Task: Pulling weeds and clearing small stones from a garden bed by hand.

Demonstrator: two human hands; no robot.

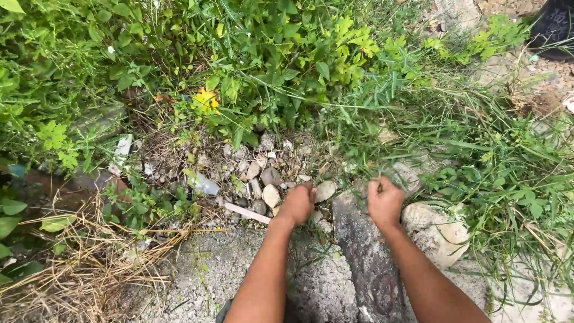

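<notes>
While both fists look closed, the left hand (297, 203) and right hand (384, 200) apparently grip thin grass stems (350, 152) beside the stones (270, 185); light, limp, wiry, best seized low near the roots.

The dense leafy weeds (269, 66) are bright green, with one yellowed leaf (206, 98) among them, and the dry straw-like grass (78, 269) is pale tan. The small loose stones (269, 179) run from beige to grey, beside a pale cream rounded rock (439, 233). The rough concrete slab (209, 275) is speckled light grey, crossed by a dark grey-black streak (365, 257).
</notes>
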